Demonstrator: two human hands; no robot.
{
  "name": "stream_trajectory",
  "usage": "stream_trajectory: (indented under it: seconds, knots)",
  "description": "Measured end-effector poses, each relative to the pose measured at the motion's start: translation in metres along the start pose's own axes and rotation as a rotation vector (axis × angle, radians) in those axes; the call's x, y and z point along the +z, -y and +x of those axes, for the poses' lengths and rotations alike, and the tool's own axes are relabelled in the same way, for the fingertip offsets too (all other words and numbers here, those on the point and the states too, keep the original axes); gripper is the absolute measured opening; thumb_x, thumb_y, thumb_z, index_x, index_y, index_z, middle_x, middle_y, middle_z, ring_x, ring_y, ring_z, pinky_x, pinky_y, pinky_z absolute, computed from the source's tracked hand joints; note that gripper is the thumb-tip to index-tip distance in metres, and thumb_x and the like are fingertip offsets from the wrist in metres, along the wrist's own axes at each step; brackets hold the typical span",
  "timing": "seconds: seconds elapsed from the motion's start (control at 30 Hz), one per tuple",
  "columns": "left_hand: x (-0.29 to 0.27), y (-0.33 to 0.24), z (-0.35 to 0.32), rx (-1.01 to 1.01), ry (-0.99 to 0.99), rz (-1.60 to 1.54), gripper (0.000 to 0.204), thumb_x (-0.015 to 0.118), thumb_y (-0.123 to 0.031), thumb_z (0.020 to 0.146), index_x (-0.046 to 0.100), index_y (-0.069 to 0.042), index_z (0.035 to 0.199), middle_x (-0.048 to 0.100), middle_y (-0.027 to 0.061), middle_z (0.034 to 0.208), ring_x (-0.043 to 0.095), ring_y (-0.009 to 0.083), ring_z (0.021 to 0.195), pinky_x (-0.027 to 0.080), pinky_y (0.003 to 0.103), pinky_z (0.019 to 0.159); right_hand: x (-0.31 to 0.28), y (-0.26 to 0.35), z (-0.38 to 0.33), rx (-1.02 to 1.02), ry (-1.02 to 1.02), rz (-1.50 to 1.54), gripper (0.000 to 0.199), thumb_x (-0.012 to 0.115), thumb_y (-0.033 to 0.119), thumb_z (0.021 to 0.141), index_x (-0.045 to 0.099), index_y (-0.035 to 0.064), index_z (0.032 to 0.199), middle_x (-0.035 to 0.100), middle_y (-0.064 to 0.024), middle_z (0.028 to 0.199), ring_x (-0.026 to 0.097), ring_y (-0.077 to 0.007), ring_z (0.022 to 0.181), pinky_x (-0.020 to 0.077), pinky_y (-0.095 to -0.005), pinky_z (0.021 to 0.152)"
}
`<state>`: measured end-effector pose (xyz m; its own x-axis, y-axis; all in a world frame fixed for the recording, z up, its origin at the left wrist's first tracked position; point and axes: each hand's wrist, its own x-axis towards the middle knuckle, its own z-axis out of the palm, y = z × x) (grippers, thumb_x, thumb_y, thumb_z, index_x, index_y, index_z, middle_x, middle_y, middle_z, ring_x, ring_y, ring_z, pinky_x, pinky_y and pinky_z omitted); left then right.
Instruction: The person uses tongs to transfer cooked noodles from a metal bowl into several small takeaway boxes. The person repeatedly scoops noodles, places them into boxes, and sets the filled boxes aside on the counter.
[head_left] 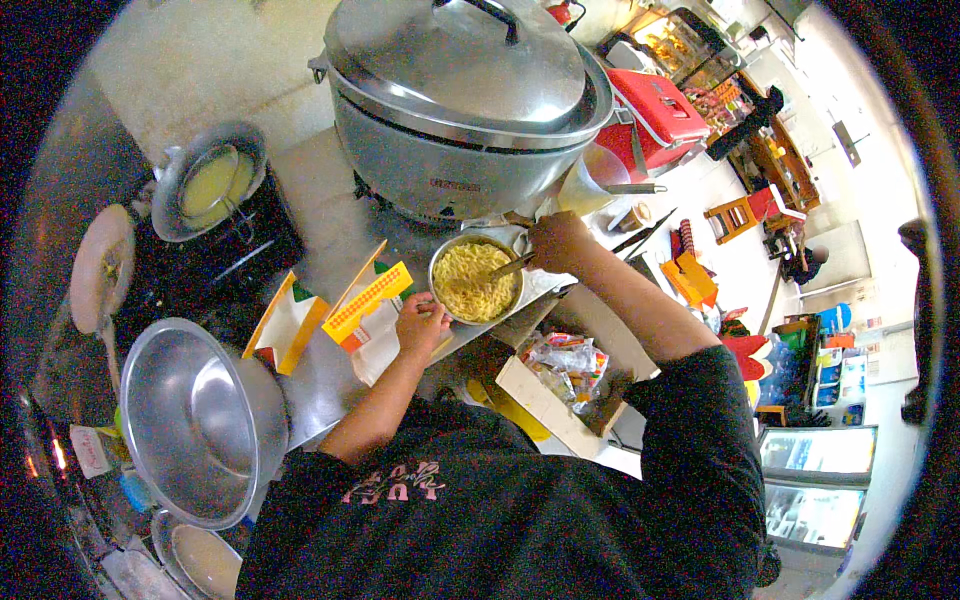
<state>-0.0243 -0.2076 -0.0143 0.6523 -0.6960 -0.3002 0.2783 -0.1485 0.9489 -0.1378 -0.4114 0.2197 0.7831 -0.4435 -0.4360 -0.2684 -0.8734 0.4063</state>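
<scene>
A round metal bowl (436, 291) of yellow noodles (468, 278) sits in front of a big lidded cooker. My left hand (422, 324) is closed at the bowl's near-left rim, fingers pinched on it. My right hand (560, 243) is closed around metal tongs (512, 265), one arm of which dips into the noodles. Left of the bowl stand two open folded-card food boxes, a nearer yellow-and-white box (370, 320) beside my left hand and another box (286, 322) farther left. The insides of the boxes are only partly visible.
The large silver cooker (450, 150) fills the back of the counter. At left are a pot with a strainer (210, 185), a pan (103, 265) and a large steel bowl (190, 420). A carton of packets (565, 365) lies below my right arm; a red cooler (655, 110) stands behind.
</scene>
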Motion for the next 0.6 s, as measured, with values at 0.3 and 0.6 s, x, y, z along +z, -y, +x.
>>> stream_trajectory:
  seconds: [0.3,0.6]
  knots:
    - [0.002,-0.006,-0.003,-0.157,0.025,-0.173,0.047,0.068,-0.002,0.088,0.052,-0.011,0.132,0.065,0.0104,0.094,0.071,0.0187,0.072,0.059,0.031,0.061,0.046,-0.008,-0.011,0.176,0.013,0.116,0.069,0.053,0.069,0.084,0.074,0.0035,0.081,0.072,-0.0168,0.083,0.071,-0.0333,0.073,0.0571,-0.0465,0.068]
    - [-0.003,-0.01,-0.002,-0.146,0.059,-0.196,0.049,0.066,-0.001,0.089,0.054,-0.015,0.134,0.065,0.0077,0.094,0.071,0.0173,0.078,0.059,0.027,0.062,0.177,0.029,0.0,0.173,0.123,1.174,0.053,0.061,0.054,0.091,0.072,0.0031,0.082,0.065,-0.0075,0.066,0.06,-0.0199,0.06,0.0496,-0.0366,0.06]
